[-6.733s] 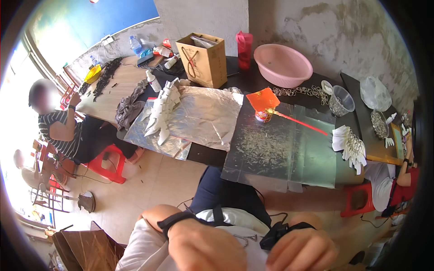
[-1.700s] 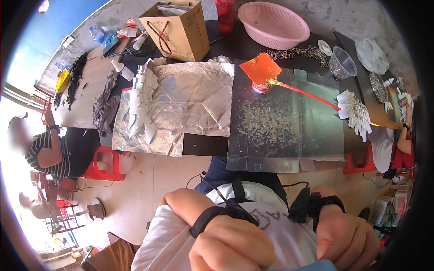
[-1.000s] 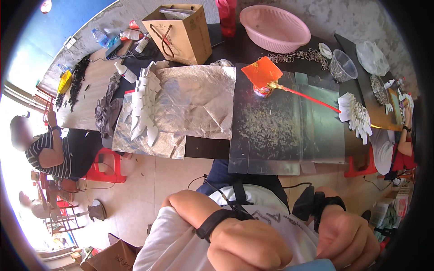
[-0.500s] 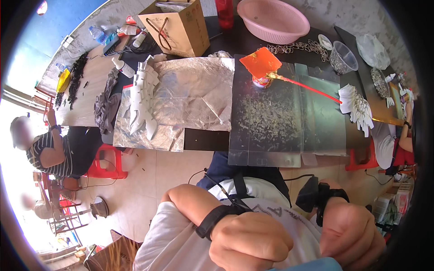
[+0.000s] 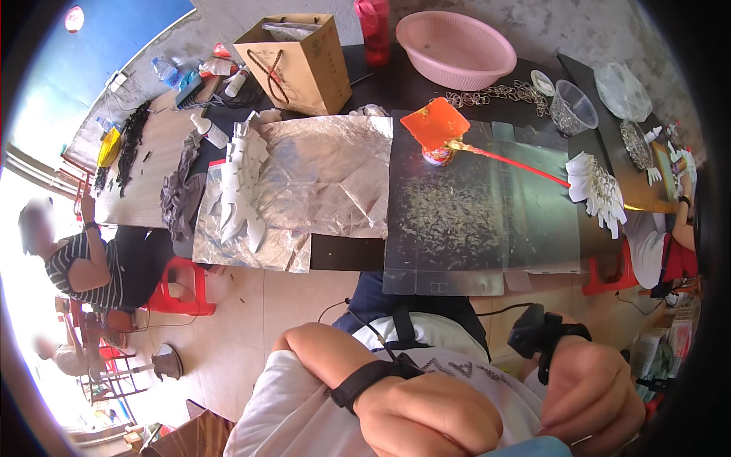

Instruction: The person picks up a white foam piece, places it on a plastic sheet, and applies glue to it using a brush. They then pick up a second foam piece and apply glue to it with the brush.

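Note:
Both hands are raised close to me at the lower edge, each wearing a black wrist strap. My left hand (image 5: 430,411) is closed, with its back towards me. My right hand (image 5: 594,396) is closed too, fingers curled in; a small black device (image 5: 531,331) sits at that wrist. A thin pale sliver shows by the right fingers, too small to name. What either hand holds is hidden. Part of a light blue thing (image 5: 525,448) is seen between them at the very bottom.
Ahead, the dark table bears a foil-covered sheet (image 5: 327,175), stacked white pieces (image 5: 242,183), and an orange square paddle (image 5: 435,124) on a can (image 5: 438,157). White tags (image 5: 598,186) lie right. Behind stand a paper bag (image 5: 304,68) and pink basket (image 5: 449,49). People sit at both sides.
The view has tilted up slightly, so the table and its things sit lower in the picture. My left hand has shifted slightly right and down; both hands stay closed.

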Action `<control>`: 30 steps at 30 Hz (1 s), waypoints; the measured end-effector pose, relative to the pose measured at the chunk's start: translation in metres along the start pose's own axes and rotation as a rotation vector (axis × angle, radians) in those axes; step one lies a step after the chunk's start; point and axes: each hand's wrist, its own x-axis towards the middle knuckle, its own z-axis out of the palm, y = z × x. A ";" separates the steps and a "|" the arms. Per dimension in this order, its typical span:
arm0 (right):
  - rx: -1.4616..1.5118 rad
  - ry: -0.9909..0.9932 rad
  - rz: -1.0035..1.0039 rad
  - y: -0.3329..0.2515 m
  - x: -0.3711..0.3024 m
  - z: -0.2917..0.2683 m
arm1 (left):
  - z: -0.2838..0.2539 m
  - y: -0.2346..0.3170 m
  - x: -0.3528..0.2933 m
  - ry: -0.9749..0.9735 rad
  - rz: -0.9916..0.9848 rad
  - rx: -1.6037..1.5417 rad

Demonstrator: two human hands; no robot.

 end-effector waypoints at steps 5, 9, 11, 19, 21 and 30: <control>-0.127 -0.098 -0.063 -0.003 0.008 -0.005 | -0.014 0.010 0.001 -0.132 -0.173 0.062; -0.077 -0.067 -0.088 -0.002 0.008 -0.006 | -0.011 0.011 0.009 -0.249 -0.254 0.066; -0.001 -0.034 -0.107 -0.002 0.004 -0.008 | -0.013 0.009 0.017 -0.193 -0.185 0.146; 0.151 0.045 0.318 -0.003 -0.021 -0.001 | -0.036 0.019 0.028 -0.127 -0.331 0.440; 0.139 -0.014 0.256 0.010 -0.035 0.001 | -0.025 0.019 0.023 -0.139 -0.310 0.458; -0.039 0.045 0.337 0.020 -0.074 0.018 | -0.014 0.009 0.022 -0.126 -0.220 0.507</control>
